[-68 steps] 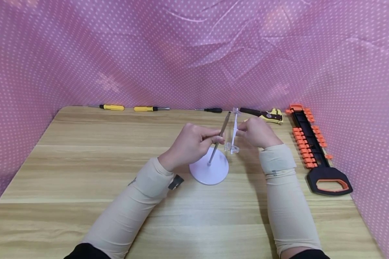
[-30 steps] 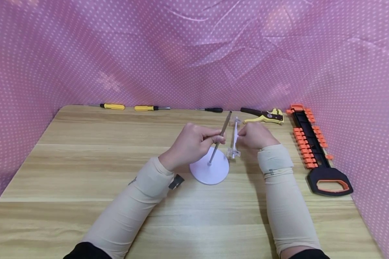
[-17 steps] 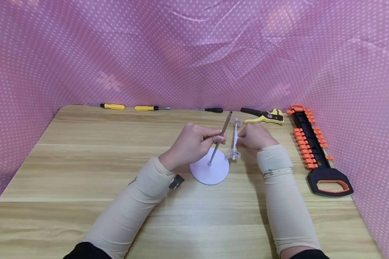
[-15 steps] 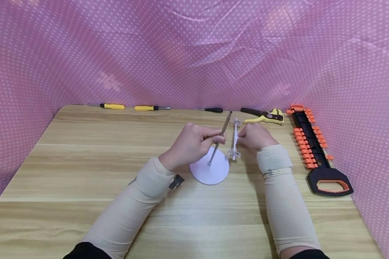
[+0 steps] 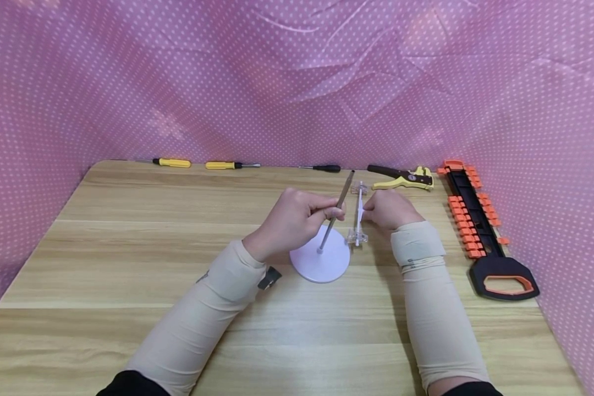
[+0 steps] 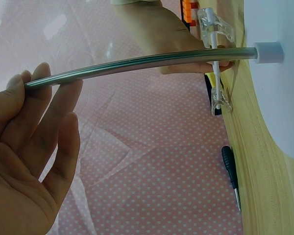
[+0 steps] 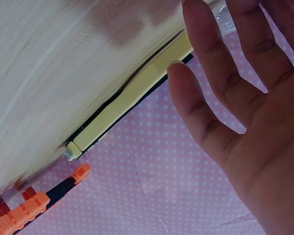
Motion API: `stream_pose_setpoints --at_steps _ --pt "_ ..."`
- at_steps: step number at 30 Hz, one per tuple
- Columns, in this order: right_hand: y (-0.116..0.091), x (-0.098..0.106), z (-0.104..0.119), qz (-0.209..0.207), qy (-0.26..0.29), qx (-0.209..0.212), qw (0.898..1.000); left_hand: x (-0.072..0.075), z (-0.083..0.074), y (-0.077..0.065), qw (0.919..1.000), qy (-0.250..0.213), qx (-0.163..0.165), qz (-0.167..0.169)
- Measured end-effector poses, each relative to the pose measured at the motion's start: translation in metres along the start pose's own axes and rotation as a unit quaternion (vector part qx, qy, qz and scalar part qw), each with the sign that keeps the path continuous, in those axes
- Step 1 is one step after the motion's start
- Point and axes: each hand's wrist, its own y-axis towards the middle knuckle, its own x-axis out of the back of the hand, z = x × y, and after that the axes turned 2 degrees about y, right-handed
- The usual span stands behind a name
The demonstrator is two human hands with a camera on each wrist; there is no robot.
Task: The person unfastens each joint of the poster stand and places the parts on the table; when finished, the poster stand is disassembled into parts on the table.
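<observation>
- Left hand [image 5: 294, 225] pinches the rod [image 5: 345, 190] between thumb and fingertips; its foot sits in the base [image 5: 322, 269].
- Right hand [image 5: 391, 209], outer fingers loosely parted, pinches the bar [image 5: 359, 198] right of the base.
- Bar has come nearer and seems almost set down; contact unclear.
- Rack [image 5: 467, 190], right, holds orange blocks [image 5: 464, 226].

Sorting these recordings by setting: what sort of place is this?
Probably a makeshift tabletop workspace: a wooden table screened by pink dotted cloth, with screwdrivers and a plier-like tool along its far edge.
</observation>
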Motion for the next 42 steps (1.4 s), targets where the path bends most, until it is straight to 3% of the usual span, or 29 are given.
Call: stream_pose_setpoints --at_steps 21,32,37,42 --pt "-0.004 0.0 -0.001 -0.011 -0.009 -0.021 1.0 -0.001 0.001 0.0 0.9999 -0.009 0.008 0.007" --pt "-0.017 0.017 0.005 -0.047 0.021 -0.014 0.999 -0.002 0.001 0.001 0.9998 -0.013 0.009 0.008" --pt "-0.024 0.031 0.018 -0.096 0.05 0.026 0.994 -0.001 0.001 0.001 0.9997 -0.016 0.017 0.01" --pt "-0.041 0.047 0.04 -0.18 0.102 0.104 0.973 0.001 0.001 0.001 0.9997 -0.015 0.018 0.009"
